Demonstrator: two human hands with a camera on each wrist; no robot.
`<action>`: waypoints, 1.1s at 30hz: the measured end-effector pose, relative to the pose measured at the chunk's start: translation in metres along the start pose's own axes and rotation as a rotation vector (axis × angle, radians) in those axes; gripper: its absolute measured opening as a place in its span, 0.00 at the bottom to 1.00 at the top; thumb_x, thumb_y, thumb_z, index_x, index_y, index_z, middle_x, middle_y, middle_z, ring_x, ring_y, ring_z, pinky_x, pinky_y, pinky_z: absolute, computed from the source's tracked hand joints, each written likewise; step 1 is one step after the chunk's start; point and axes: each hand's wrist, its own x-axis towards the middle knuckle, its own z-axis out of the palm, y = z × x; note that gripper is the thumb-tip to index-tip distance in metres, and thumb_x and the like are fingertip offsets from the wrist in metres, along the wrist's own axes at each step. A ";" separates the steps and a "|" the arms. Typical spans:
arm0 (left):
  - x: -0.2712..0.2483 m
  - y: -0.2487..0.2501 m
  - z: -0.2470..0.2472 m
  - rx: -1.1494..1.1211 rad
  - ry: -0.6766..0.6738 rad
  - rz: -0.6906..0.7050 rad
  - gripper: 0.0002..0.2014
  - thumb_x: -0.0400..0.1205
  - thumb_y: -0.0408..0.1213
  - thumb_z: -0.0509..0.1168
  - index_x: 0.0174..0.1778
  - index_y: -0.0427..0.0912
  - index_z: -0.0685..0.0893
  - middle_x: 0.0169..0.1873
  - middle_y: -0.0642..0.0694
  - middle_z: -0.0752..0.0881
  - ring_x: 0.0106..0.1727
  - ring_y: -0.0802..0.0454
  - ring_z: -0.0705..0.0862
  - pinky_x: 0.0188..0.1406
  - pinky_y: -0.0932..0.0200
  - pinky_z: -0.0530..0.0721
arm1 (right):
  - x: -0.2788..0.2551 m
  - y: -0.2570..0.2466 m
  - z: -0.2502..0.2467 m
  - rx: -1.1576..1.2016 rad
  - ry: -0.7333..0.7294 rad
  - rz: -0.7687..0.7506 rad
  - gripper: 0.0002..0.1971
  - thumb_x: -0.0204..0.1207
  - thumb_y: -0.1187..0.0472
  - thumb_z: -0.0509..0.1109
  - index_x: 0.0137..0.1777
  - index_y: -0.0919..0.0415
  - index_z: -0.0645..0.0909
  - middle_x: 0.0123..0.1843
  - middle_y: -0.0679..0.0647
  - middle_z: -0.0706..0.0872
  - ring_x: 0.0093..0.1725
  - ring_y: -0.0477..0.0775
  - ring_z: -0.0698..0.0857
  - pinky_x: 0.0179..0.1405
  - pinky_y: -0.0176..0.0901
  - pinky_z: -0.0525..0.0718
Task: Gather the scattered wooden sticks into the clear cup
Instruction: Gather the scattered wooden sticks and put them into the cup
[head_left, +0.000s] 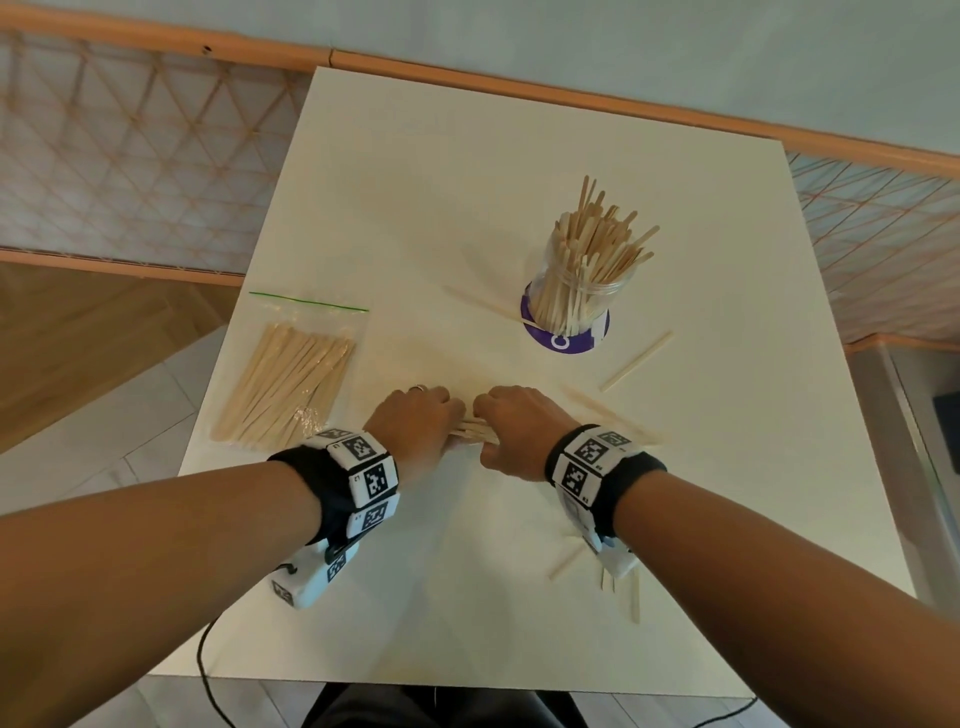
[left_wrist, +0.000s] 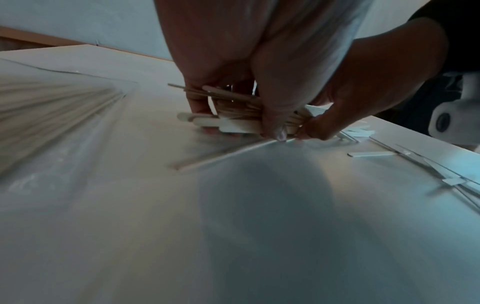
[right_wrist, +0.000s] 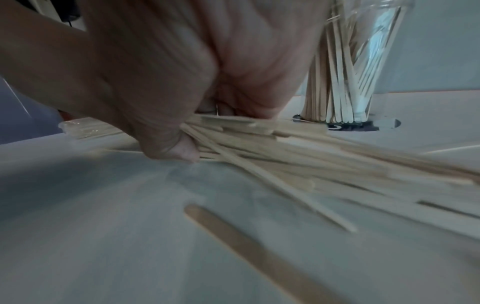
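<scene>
The clear cup (head_left: 582, 280) stands at the table's back right, packed with upright wooden sticks (head_left: 597, 234); in the right wrist view the cup (right_wrist: 363, 61) is just beyond my hand. At mid-table my left hand (head_left: 431, 415) and right hand (head_left: 504, 421) meet knuckle to knuckle. Both grip one bundle of sticks (head_left: 475, 432) low over the table. In the left wrist view my fingers curl round the bundle (left_wrist: 233, 115). The bundle (right_wrist: 298, 152) fans out to the right from my right hand's grip.
A zip bag of sticks (head_left: 285, 384) lies at the left edge. Loose sticks lie on the white table (head_left: 467, 182): one (head_left: 636, 361) right of the cup, one (head_left: 483, 304) left of it, several (head_left: 623, 587) under my right wrist. A purple disc (head_left: 563, 340) sits under the cup.
</scene>
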 end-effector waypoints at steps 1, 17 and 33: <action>0.000 0.000 -0.001 -0.023 0.001 -0.004 0.17 0.86 0.52 0.56 0.59 0.42 0.78 0.52 0.44 0.79 0.47 0.45 0.80 0.40 0.51 0.76 | 0.001 0.000 0.000 -0.011 0.013 -0.004 0.15 0.76 0.55 0.70 0.59 0.60 0.79 0.53 0.58 0.82 0.49 0.60 0.82 0.44 0.46 0.77; 0.007 -0.012 -0.122 -0.263 -0.109 0.037 0.17 0.81 0.59 0.61 0.41 0.49 0.83 0.32 0.51 0.85 0.30 0.55 0.82 0.28 0.62 0.71 | 0.006 0.017 -0.045 0.136 0.369 0.007 0.10 0.82 0.53 0.66 0.44 0.60 0.81 0.30 0.54 0.77 0.32 0.62 0.79 0.31 0.45 0.71; 0.017 0.019 -0.126 -1.026 0.335 -0.168 0.33 0.82 0.67 0.42 0.54 0.44 0.81 0.41 0.44 0.88 0.43 0.43 0.88 0.48 0.42 0.86 | -0.025 0.031 -0.116 1.088 0.908 0.262 0.26 0.82 0.46 0.70 0.32 0.68 0.77 0.23 0.50 0.74 0.21 0.48 0.71 0.22 0.42 0.71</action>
